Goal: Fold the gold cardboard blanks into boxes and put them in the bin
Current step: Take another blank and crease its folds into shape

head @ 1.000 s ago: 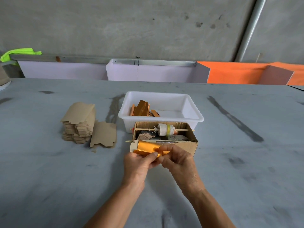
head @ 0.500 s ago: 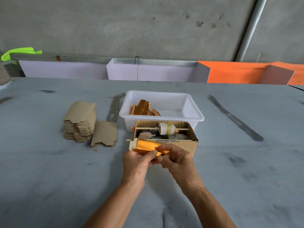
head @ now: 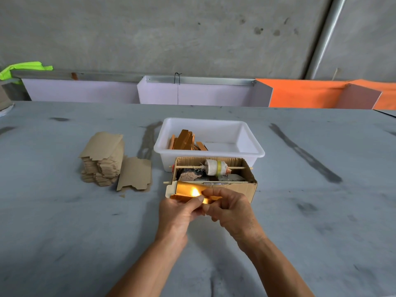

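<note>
Head view: our left hand (head: 175, 213) and right hand (head: 230, 207) pinch the gold blank (head: 188, 192) together, long axis left-right, near the table's front edge, white bin (head: 252, 151) just beyond.

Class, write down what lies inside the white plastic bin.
Inside the white plastic bin, several folded gold cardboard boxes lean together at its left end. The near wall hides their lower parts.
</note>
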